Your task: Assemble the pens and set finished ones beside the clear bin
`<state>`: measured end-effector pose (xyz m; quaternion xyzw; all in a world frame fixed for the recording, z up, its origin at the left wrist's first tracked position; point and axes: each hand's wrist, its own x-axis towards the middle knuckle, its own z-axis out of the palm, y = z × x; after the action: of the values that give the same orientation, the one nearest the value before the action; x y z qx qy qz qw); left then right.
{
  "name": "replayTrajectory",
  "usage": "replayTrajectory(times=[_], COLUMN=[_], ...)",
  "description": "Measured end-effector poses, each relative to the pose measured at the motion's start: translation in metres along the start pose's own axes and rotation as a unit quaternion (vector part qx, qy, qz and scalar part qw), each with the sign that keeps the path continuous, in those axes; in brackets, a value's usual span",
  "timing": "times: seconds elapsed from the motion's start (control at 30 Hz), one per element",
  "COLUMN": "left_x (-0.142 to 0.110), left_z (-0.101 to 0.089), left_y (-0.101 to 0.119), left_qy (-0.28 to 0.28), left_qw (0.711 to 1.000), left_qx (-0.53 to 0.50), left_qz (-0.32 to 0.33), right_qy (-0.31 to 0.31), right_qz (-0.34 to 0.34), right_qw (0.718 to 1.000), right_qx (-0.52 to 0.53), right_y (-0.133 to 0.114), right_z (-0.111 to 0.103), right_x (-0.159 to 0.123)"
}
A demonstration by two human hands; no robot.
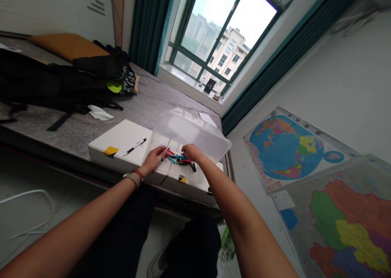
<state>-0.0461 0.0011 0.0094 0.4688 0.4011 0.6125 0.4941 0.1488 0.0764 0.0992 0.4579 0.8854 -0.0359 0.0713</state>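
A small heap of coloured pens (181, 160), red, teal and black, lies on a flat white box (122, 141) at the edge of a grey-covered bed. My left hand (155, 157) rests at the left of the heap with its fingers pinched on a pen. My right hand (192, 152) hovers over the right side of the heap, its fingers curled down onto the pens. What they grip is hidden. A clear plastic bin (195, 133) lies tipped on its side just behind the pens. One black pen (135, 147) lies apart on the white box.
A black backpack (61, 80) and an orange cushion (69, 46) sit on the bed at the left, with crumpled paper (99, 113) near them. A window (220, 38) lies beyond. Two maps (305, 156) hang on the right wall. My dark-trousered legs (171, 237) are below.
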Motion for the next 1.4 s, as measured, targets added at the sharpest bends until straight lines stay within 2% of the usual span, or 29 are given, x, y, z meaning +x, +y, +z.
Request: replayTrajectory(times=[0.1, 0.2, 0.27, 0.37, 0.6, 0.7, 0.8, 0.93, 1.03, 1.17, 1.4], left_x=[-0.005, -0.009, -0.012, -0.015, -0.022, -0.023, -0.023, -0.024, -0.026, -0.028, -0.025], left_z=[0.003, 0.004, 0.005, 0.006, 0.005, 0.005, 0.004, 0.001, -0.001, -0.001, 0.001], left_y=[0.005, 0.008, 0.008, 0.006, 0.001, 0.006, 0.014, 0.023, 0.024, 0.022, 0.020], left_qy=[0.003, 0.001, 0.003, 0.013, 0.023, 0.007, -0.021, -0.079, -0.093, -0.097, -0.121], left_qw=[1.000, 0.998, 0.997, 0.995, 0.989, 0.989, 0.990, 0.990, 0.988, 0.985, 0.981], left_qx=[0.018, 0.047, 0.064, 0.083, 0.134, 0.140, 0.132, 0.120, 0.121, 0.137, 0.148], left_qz=[0.017, 0.038, 0.051, 0.055, 0.054, 0.049, 0.033, -0.010, -0.034, -0.041, -0.041], right_qy=[0.064, 0.109, 0.080, 0.029, 0.194, 0.237, 0.263, 0.267, 0.275, 0.282, 0.279], right_qz=[-0.024, -0.005, -0.003, -0.038, -0.029, -0.007, 0.016, 0.043, 0.063, 0.083, 0.082], right_qw=[0.996, 0.989, 0.990, 0.988, 0.945, 0.921, 0.896, 0.869, 0.854, 0.842, 0.840], right_qx=[0.054, 0.100, 0.115, 0.144, 0.261, 0.308, 0.357, 0.413, 0.438, 0.452, 0.458], right_y=[-0.012, -0.016, -0.012, -0.006, -0.015, -0.019, -0.022, -0.029, -0.034, -0.036, -0.035], right_z=[0.006, 0.015, 0.021, 0.031, 0.041, 0.047, 0.062, 0.087, 0.099, 0.103, 0.100], right_x=[0.002, -0.004, -0.013, -0.030, -0.067, -0.075, -0.082, -0.090, -0.092, -0.092, -0.091])
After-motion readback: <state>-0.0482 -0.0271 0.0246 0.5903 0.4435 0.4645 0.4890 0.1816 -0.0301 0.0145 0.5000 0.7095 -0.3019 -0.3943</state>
